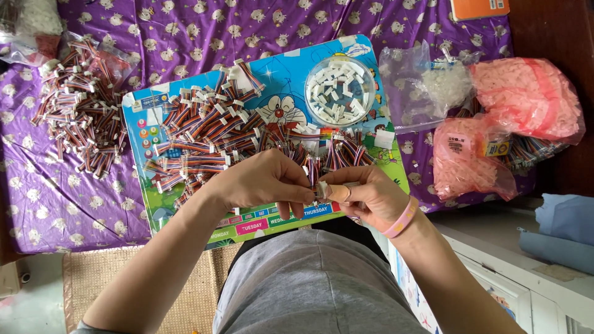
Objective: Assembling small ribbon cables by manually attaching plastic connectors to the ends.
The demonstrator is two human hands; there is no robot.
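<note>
1. Pinching from both sides, the left hand [263, 179] and the right hand [365, 195] meet at the near edge of the blue cartoon board [371, 80]. Together they grip a small white connector [322, 188] with a short striped wire lead, fingertips closed on it; it sits between the thumbs, probably for close work.
2. A tan bandage wraps the right thumb [339, 192], likely to guard it against the pressing, and a pink wristband [401, 218] circles that wrist.
3. At twelve o'clock from the hands, a heap of multicoloured wire leads [210, 133] covers the board within easy reach.
4. At one o'clock, a round clear tub [340, 89] holds loose white plastic housings, close enough for either hand.
5. At ten o'clock, a second pile of leads [77, 114] lies off the board on the purple patterned cloth [185, 31].
6. At two to three o'clock sit clear and pink plastic bags [526, 99] of small parts, one with a small yellow label [496, 147].
7. At one o'clock, far off, lies an orange flat packet [479, 8].
8. Coloured rectangular tabs [253, 226] line the board's near rim.
</note>
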